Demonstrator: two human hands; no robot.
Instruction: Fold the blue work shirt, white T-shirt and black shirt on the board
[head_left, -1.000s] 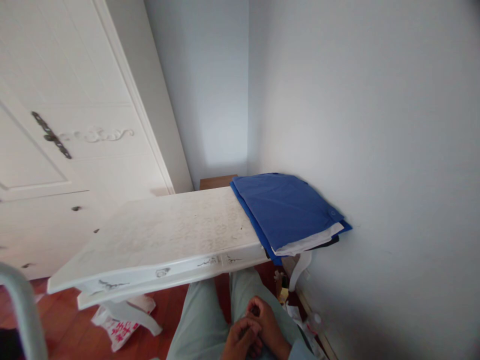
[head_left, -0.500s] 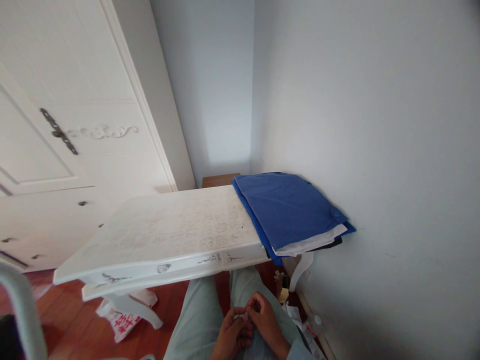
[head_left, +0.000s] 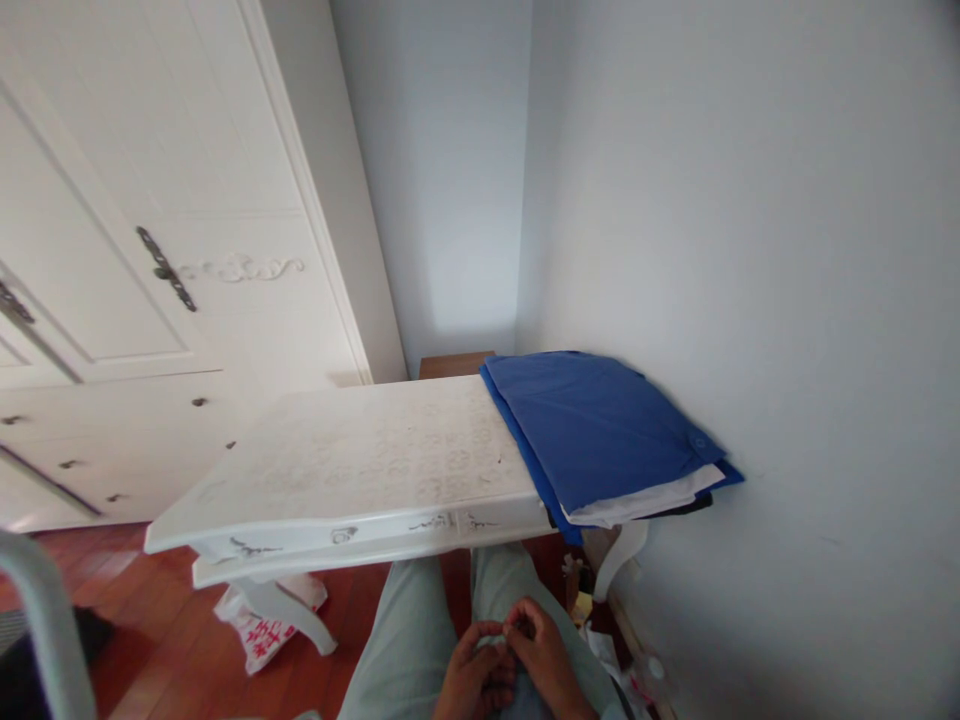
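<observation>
Pale grey-green trousers (head_left: 409, 630), light blue sleeve (head_left: 615, 711), bare hands (head_left: 546, 658)

A: How sharp is the grip?
B: Slightly smeared; fine detail blurs where the left bare hand (head_left: 474, 678) meets the right bare hand (head_left: 545, 657).
A: And the light?
B: Muted and diffuse, apparently from the grip's left, where the glossy red-brown plank floor (head_left: 157, 615) catches a pale sheen. Right of the grip, the smooth pale grey-blue wall (head_left: 750, 250) sinks into soft shadow low down.
A: Distortion?
B: Wide-angle stretch slants the tall white panelled wardrobe (head_left: 217, 160), beyond and left of the grip; far above and right, the view's corner darkens.
</observation>
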